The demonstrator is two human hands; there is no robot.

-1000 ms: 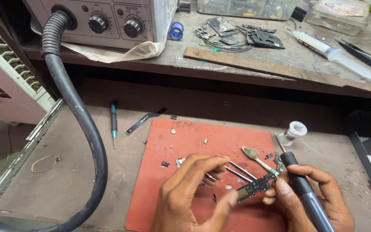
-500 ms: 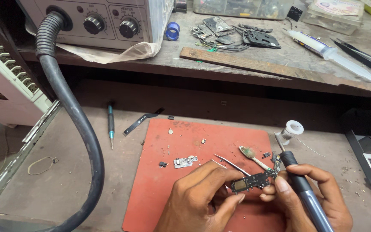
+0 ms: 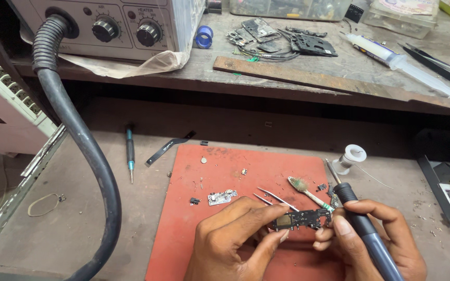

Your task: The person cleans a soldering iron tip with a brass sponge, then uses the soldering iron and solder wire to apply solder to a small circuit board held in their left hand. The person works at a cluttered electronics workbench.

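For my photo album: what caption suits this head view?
Left hand holds a small circuit board over a red mat; right hand grips a soldering iron.

left hand (image 3: 235, 239) low centre of frame, fingers curled in a pinch, right hand (image 3: 371, 239) lower right, fist-ish grip, thumb forward, fingertips of both nearly meeting

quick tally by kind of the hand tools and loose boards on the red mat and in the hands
soldering iron: 1
tweezers: 1
toothbrush: 1
dark circuit board held in both hands: 1
small loose board: 1
total: 5
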